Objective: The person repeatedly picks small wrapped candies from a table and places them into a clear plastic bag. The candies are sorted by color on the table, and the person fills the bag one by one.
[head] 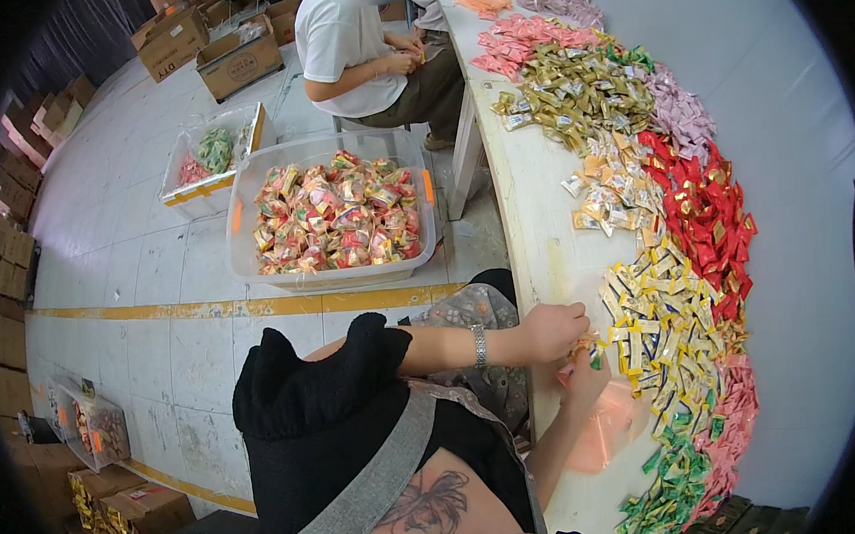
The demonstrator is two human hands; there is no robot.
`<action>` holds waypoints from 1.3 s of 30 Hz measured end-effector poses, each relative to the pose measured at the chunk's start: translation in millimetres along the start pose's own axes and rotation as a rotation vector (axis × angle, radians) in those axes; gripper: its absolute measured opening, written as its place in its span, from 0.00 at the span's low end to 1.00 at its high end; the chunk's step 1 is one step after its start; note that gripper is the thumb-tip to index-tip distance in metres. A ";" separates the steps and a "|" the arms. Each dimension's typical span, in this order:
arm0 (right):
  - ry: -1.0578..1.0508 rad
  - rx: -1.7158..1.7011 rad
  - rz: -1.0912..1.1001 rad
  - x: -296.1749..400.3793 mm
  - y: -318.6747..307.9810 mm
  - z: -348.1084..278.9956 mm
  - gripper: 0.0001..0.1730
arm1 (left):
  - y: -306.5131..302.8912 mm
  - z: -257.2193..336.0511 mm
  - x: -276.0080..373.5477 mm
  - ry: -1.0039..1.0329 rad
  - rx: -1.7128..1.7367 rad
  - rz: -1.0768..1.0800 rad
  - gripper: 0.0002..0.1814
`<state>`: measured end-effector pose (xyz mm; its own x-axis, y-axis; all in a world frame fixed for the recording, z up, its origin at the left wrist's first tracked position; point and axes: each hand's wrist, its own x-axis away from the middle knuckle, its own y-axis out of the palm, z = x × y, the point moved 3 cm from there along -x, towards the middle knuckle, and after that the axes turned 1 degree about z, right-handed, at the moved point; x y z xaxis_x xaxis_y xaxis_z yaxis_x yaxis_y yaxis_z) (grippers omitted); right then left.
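Before me, over the near edge of the white table (535, 254), I hold a small sheer orange bag (584, 347) filled with wrapped sweets. My right hand (590, 383) grips its body from below. My left hand (553, 333), a metal watch or bracelet at its wrist, has its fingers curled in at the bag's upper end; what exactly they pinch is too small to tell. Beneath my right forearm lies a stack of flat sheer orange bags (601, 432). Yellow-and-white stick packets (655, 327) are heaped just beyond my hands.
Green (663, 472), red (708, 216), cream (619, 184) and gold (585, 92) wrapped sweets line the table. A clear plastic bin (333, 273) holds many filled bags. Behind it stands a white foam box (199, 206). A seated co-worker (358, 53) handles something small. Cardboard boxes (239, 66) stand further off.
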<state>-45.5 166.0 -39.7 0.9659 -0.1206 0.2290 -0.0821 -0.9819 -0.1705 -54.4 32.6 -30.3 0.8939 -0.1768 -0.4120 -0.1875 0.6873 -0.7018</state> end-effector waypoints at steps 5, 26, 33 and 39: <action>-0.501 0.413 0.112 -10.9 2.1 15.4 0.13 | 6.1 -2.8 -10.0 -0.152 0.275 -0.054 0.11; 0.197 -0.554 -0.425 -25.9 -4.1 20.8 0.17 | 12.8 -7.0 -32.7 0.018 0.292 -0.141 0.10; 0.337 -1.024 -0.371 -42.9 -10.2 52.7 0.19 | 15.4 -15.0 -38.0 0.216 0.549 -0.430 0.18; 0.060 -0.873 -0.352 -16.3 0.1 11.7 0.16 | -4.0 -0.5 -31.1 0.040 0.305 -0.177 0.14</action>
<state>-58.4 169.6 -54.7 0.9579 0.2205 0.1837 0.0339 -0.7226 0.6905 -81.7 35.0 -15.0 0.8838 -0.3351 -0.3266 0.1040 0.8212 -0.5611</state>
